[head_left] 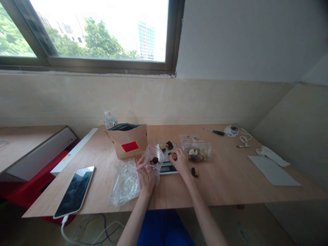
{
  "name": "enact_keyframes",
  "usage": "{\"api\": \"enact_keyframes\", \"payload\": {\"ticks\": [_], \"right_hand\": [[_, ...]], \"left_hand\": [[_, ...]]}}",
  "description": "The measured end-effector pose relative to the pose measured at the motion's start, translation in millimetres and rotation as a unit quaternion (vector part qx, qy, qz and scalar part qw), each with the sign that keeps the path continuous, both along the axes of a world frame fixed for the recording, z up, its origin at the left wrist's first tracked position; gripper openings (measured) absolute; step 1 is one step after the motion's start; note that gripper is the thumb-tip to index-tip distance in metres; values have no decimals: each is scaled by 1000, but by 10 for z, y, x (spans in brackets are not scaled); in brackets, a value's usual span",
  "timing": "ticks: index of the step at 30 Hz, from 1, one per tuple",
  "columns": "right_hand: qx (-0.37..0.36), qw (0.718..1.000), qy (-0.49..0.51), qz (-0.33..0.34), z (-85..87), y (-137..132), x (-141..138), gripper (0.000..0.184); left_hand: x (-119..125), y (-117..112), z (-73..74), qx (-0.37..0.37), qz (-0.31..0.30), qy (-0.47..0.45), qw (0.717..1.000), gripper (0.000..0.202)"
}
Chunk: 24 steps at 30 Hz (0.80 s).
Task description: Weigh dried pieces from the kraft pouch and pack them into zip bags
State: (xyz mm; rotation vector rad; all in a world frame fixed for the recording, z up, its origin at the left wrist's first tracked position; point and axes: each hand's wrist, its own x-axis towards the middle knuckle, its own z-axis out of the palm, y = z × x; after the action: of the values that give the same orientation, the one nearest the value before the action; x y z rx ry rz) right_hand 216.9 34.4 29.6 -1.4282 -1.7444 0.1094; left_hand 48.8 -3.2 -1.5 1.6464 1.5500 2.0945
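Note:
My left hand (147, 172) is closed on a small clear zip bag (156, 153), its mouth held apart and a dark dried piece (154, 160) inside. At the kitchen scale (167, 169), my right hand (180, 162) pinches a brown dried mushroom piece (173, 156) over the weighing plate. Two more pieces lie on the plate, one yellowish (163, 146) and one dark (169, 145). A single dried mushroom piece (194, 172) rests on the table beside my right wrist. Filled zip bags (198, 152) lie to the right of the scale. Flat unused-looking clear bags (125, 182) lie under my left hand.
Behind my left hand stands an open kraft pouch (130, 140) with a red label, a plastic bottle (109, 120) behind it. A phone (75, 191) on a cable lies front left. At right are a screwdriver (217, 132), a dome camera (231, 130) and a white sheet (274, 171).

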Motion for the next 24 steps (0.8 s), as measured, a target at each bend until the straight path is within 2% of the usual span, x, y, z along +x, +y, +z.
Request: {"api": "enact_keyframes", "payload": {"ticks": [7,16,20,24], "right_hand": [[-2,1000,3,-21,-35,30,-80,15],[12,1000,-16,-22,-61,64,-22,14],[28,998,27,-43,-77,61,-11,14],[40,991,111,-67,-51,50,-22,14]], "left_hand": [[-7,21,-46,4,6,9,1000,6],[-3,30,-66,-11,8,-12,1000,12],[-11,31,-63,-3,10,-11,1000,13],[-18,30,-69,2,13,-6,1000,11]]}}
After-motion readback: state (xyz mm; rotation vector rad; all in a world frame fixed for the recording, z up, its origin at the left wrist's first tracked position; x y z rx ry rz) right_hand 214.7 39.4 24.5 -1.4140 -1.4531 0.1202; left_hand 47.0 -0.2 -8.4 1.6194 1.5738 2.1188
